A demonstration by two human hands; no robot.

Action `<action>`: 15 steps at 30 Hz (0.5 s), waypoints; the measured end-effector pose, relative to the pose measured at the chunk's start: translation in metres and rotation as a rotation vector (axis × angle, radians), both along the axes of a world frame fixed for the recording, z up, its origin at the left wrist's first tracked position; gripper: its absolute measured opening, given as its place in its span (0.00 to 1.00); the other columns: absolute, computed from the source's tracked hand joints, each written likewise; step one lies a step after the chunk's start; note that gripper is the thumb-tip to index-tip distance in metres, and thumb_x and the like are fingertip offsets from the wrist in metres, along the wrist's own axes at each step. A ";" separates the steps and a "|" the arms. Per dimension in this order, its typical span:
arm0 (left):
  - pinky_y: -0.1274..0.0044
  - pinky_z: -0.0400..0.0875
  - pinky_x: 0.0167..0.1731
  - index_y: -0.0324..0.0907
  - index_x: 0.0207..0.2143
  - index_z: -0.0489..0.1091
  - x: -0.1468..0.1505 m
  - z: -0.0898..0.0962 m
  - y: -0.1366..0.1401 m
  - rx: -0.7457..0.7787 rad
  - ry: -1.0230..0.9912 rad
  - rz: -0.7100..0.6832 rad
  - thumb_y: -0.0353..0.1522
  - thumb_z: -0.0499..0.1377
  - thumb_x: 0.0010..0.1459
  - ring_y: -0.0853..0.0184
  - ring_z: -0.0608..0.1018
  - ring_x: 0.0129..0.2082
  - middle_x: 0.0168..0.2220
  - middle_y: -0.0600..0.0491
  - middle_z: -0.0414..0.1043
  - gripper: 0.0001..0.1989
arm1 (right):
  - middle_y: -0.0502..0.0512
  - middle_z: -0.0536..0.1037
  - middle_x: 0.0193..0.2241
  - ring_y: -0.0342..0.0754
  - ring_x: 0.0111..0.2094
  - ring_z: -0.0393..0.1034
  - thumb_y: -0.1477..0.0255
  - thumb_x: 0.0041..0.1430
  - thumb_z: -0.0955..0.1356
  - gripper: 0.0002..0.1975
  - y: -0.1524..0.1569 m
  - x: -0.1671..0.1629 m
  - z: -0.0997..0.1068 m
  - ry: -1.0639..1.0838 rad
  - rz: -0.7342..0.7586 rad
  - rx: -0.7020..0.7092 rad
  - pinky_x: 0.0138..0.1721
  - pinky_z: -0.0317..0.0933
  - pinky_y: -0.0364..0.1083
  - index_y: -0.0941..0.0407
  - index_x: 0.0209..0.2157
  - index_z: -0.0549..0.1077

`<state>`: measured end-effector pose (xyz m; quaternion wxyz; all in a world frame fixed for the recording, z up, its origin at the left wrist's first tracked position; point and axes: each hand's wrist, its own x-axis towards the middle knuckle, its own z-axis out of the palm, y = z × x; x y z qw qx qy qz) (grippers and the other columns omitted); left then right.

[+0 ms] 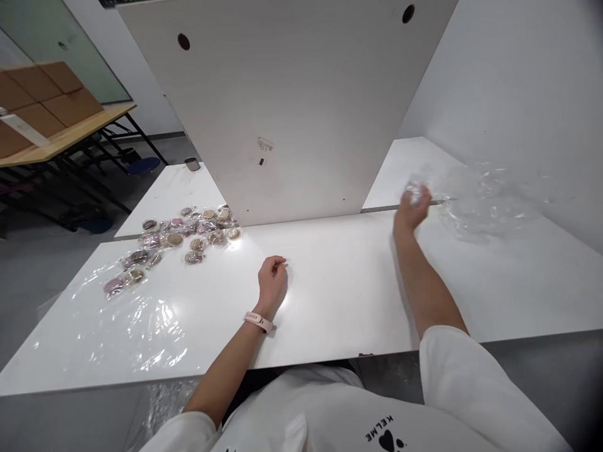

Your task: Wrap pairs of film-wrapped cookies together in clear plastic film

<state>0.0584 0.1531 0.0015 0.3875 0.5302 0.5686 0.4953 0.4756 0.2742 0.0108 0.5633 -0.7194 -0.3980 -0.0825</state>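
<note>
My left hand rests on the white table near its middle, fingers curled in, with nothing visible in it. A pink band is round that wrist. Further right, my right hand is raised over the far part of the table, smeared by motion. Its fingers are closed on a shiny, crumpled clear plastic wrapper. Just right of it lies a loose heap of clear plastic bags. At the left are several round, cookie-like pieces, brown, tan and pink, each in clear wrapping.
A tall white panel stands upright at the table's back. Clear plastic sheeting covers the left front. A small metal can sits at the far left. Cardboard boxes stand on a wooden table. A white wall closes the right side.
</note>
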 end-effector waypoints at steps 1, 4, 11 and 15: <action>0.74 0.68 0.34 0.44 0.36 0.74 0.000 0.000 0.000 -0.002 0.001 0.001 0.29 0.56 0.55 0.67 0.73 0.33 0.35 0.52 0.73 0.08 | 0.68 0.64 0.61 0.57 0.63 0.57 0.66 0.66 0.58 0.25 0.004 -0.010 -0.004 -0.035 0.016 -0.062 0.63 0.51 0.61 0.58 0.62 0.61; 0.75 0.68 0.33 0.44 0.36 0.74 0.001 0.001 0.000 -0.007 0.005 -0.005 0.30 0.57 0.55 0.67 0.73 0.33 0.36 0.52 0.73 0.08 | 0.65 0.65 0.62 0.58 0.64 0.54 0.63 0.65 0.62 0.24 0.010 -0.039 -0.013 -0.138 0.135 -0.406 0.63 0.48 0.62 0.55 0.60 0.66; 0.76 0.66 0.32 0.43 0.36 0.73 0.001 0.008 0.000 -0.054 -0.010 -0.025 0.30 0.56 0.56 0.67 0.73 0.33 0.37 0.52 0.73 0.07 | 0.73 0.46 0.70 0.52 0.70 0.36 0.68 0.70 0.57 0.23 -0.030 -0.014 0.005 -0.160 -0.195 -0.490 0.62 0.35 0.63 0.61 0.61 0.64; 0.75 0.67 0.34 0.43 0.36 0.73 0.001 0.011 -0.001 -0.063 -0.001 -0.030 0.30 0.55 0.56 0.67 0.73 0.34 0.36 0.52 0.73 0.07 | 0.83 0.57 0.64 0.60 0.67 0.46 0.72 0.65 0.59 0.24 -0.088 0.037 0.006 -0.011 -0.303 -0.651 0.61 0.37 0.65 0.69 0.59 0.67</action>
